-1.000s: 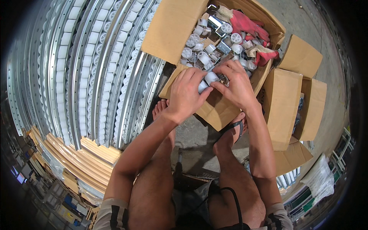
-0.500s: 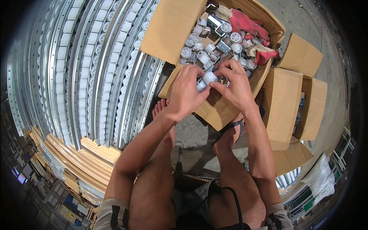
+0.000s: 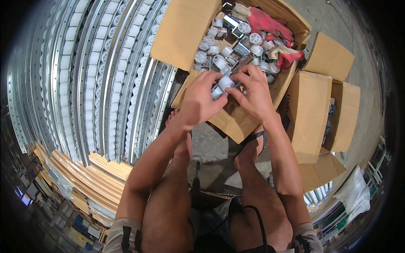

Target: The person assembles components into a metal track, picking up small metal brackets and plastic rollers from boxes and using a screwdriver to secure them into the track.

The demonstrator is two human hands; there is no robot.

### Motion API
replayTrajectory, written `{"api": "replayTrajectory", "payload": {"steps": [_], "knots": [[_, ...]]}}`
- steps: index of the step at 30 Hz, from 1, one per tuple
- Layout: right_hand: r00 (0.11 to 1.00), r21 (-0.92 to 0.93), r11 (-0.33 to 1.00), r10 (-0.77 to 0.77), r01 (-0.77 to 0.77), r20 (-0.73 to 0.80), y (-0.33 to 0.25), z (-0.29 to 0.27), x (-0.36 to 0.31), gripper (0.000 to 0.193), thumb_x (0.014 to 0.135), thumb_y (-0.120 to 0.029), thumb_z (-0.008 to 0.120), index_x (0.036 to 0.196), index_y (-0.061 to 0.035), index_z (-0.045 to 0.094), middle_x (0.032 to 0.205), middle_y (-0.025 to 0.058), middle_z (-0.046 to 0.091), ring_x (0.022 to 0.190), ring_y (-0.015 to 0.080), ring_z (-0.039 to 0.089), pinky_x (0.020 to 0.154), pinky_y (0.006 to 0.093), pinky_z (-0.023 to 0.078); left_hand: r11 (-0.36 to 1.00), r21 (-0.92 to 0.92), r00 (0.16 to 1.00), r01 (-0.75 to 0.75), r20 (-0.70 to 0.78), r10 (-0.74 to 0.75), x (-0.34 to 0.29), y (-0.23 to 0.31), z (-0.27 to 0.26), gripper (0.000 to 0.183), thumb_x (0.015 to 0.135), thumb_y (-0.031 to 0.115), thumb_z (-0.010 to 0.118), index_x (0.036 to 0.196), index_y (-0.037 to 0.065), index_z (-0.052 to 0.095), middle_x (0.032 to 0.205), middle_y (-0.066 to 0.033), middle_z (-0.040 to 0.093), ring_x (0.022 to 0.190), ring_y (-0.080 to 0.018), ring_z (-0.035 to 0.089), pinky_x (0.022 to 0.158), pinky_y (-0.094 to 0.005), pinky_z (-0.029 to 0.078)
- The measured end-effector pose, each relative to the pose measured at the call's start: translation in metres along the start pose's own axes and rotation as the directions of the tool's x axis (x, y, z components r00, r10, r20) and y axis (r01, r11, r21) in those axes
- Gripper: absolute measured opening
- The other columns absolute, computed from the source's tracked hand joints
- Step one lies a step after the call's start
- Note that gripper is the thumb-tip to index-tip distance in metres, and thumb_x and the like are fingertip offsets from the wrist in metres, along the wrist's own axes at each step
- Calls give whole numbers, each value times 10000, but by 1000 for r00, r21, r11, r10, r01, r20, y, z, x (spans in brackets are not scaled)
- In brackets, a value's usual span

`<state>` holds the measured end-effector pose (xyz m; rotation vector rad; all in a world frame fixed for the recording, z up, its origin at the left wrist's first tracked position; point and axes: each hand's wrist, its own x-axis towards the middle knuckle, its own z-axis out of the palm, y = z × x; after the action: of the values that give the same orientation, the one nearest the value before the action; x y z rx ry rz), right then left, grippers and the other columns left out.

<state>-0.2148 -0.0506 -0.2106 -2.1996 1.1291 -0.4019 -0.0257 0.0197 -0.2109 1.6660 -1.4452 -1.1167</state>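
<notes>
"Pose, please?"

"Both forearms (image 3: 162, 145) slant forward and inward. The left hand (image 3: 202, 99) and right hand (image 3: 255, 92) nearly meet, thumbs and bent fingers closed about a pair of white rollers (image 3: 226, 82) at the near end of an open carton (image 3: 183, 33)."

"Anything crowding them?"

"Loose rollers (image 3: 219, 62) and red-and-cream gloves (image 3: 270, 23) fill the carton just beyond; metal roller tracks (image 3: 88, 76) lie leftward, another carton (image 3: 310, 118) rightward."

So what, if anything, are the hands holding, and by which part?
Left hand and right hand together hold small white plastic cylindrical rollers by their outer sides; exact contacts partly hidden.
</notes>
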Motion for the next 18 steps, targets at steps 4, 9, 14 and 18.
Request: {"api": "replayTrajectory", "payload": {"steps": [4,9,14,18], "knots": [[1000,-26,999,-23,23,-21,-1,3,0,297,797,-258,845,1011,-74,756,1048,90,611,1055,302,560,922,431,428,967,-198,987,158,2,-161,1,-1,1,413,882,142,808,1219,-60,679,1156,-155,695,1016,-220,706,888,-324,566],[995,-75,993,-90,87,-34,4,7,0,293,811,-301,841,999,-91,762,1032,75,615,1025,288,563,891,424,425,930,-262,960,258,-40,-277,1,-2,10,373,908,145,802,1179,-90,699,1059,-111,725,964,-151,705,829,-284,569],[991,-116,986,-123,117,-44,6,8,-2,289,815,-312,839,998,-102,762,1029,70,617,1008,286,563,872,419,424,969,-220,977,116,-149,-151,0,-10,17,296,878,185,812,1077,-22,738,1012,-134,720,843,-245,702,762,-334,559],[992,-159,984,-95,80,-88,-3,-4,-8,332,816,-295,840,1047,-81,738,1033,80,617,1028,294,565,885,428,431,983,-181,964,37,-253,-83,-7,-11,29,288,881,161,811,1091,-19,731,1040,-129,716,876,-230,694,782,-330,555]]}}
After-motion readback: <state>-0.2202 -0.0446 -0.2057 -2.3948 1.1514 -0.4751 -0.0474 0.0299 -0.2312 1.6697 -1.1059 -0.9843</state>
